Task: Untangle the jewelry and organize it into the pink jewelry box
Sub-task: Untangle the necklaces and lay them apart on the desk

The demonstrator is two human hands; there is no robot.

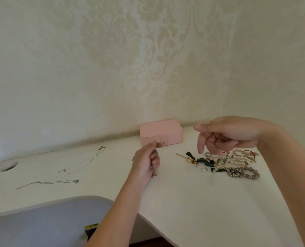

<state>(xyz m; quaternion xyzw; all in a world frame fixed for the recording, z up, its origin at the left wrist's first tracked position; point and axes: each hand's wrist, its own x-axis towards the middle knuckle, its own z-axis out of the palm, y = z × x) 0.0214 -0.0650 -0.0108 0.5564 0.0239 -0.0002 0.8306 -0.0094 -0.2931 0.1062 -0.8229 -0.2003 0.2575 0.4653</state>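
The pink jewelry box (160,130) stands closed against the wall. Just in front of it, my left hand (146,164) is raised with curled fingers and pinches a thin necklace whose small silver pendant (153,174) dangles below the palm. My right hand (228,134) hovers above the jewelry pile (226,164); its thumb and forefinger pinch something tiny, seemingly the chain's other end. The chain between the hands is too fine to see. Two separate necklaces lie stretched out at the left, a gold one (84,162) and a silver one (48,182).
The pile holds pearl bracelets (237,160), a grey beaded bracelet (246,172), green tassel earrings (201,161) and loose rings (203,169). The white desk (192,202) has a cable hole (8,166) at far left and a curved front edge. A grey chair seat (41,221) sits below.
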